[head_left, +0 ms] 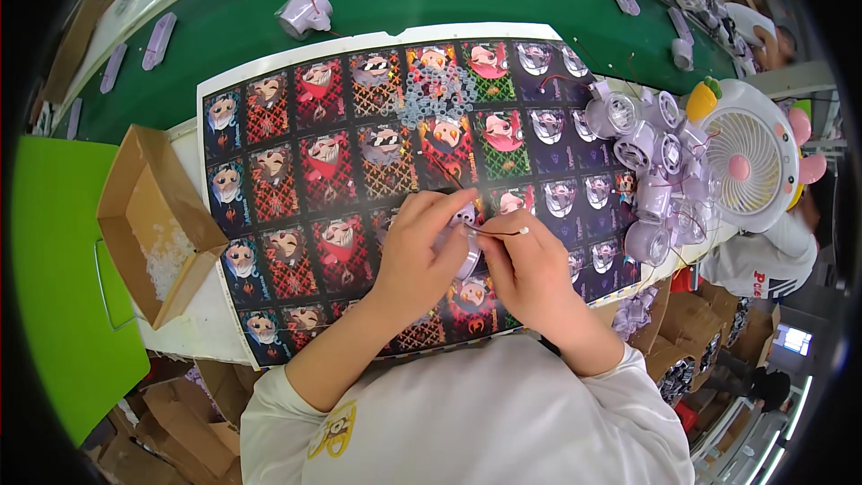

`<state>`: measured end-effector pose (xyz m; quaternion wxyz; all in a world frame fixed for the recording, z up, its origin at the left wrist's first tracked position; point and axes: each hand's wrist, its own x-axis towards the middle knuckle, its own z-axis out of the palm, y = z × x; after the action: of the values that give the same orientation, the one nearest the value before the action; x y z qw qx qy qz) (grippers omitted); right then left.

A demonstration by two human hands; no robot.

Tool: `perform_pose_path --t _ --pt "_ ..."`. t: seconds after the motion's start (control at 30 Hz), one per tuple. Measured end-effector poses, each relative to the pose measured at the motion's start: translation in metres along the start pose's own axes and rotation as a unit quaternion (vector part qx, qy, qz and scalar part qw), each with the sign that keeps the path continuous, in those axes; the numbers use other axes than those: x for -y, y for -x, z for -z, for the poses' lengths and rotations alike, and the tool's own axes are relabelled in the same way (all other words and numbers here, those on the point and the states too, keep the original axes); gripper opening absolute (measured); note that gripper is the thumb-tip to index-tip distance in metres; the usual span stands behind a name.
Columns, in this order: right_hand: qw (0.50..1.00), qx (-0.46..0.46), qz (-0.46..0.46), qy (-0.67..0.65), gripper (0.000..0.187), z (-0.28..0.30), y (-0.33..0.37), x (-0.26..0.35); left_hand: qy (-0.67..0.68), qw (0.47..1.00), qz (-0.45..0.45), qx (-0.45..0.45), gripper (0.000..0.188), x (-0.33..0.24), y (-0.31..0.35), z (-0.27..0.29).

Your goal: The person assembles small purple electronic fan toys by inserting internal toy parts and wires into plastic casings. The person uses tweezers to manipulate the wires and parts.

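Observation:
Both my hands meet over a printed sheet [301, 181] of dark cartoon card pictures. My left hand [420, 250] is closed around a small lilac plastic housing [469, 259], mostly covered by my fingers. Against its right side, my right hand [532, 262] pinches a thin dark-red wire [489, 232] that ends in a small white plug. Another thin wire [442, 165] runs from the housing toward the far side. Beyond my hands lies a loose heap of small translucent rings [438, 97].
On the right, a pile of lilac housings [639, 145] with wires stands beside a white fan [743, 162]. An open cardboard box [135, 193] at left holds small clear pieces. Across the far side, a green belt [386, 4] carries scattered lilac parts. Other people work at the far right.

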<state>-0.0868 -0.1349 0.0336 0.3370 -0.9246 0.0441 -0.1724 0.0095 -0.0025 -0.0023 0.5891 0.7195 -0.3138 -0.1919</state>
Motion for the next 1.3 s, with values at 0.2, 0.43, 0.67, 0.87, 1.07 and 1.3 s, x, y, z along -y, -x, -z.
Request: perform_pose_path --t 0.2,0.43,0.67,0.87,1.07,1.3 --pt "0.999 -0.015 -0.019 0.026 0.016 -0.004 -0.001 0.005 -0.024 0.999 -0.019 -0.011 0.038 0.004 0.001 -0.001" --pt "0.995 -0.066 -0.062 0.045 0.015 -0.019 0.000 0.010 -0.043 0.997 -0.025 -0.056 0.035 0.003 0.001 -0.010" --pt "0.998 -0.035 -0.031 0.031 0.011 -0.009 -0.013 0.001 -0.041 0.997 -0.028 -0.066 0.031 0.002 0.000 -0.011" --pt "0.951 0.263 0.079 0.143 0.019 0.041 -0.072 0.004 -0.060 0.995 -0.052 -0.062 0.029 0.006 0.001 -0.011" --pt "0.848 0.458 0.134 0.230 0.013 0.042 -0.135 0.030 -0.050 0.997 -0.053 -0.030 0.028 0.003 -0.002 -0.010" --pt "0.946 0.254 0.052 0.195 0.007 0.078 -0.112 -0.021 -0.016 0.999 -0.011 -0.034 0.027 -0.003 -0.001 -0.009"
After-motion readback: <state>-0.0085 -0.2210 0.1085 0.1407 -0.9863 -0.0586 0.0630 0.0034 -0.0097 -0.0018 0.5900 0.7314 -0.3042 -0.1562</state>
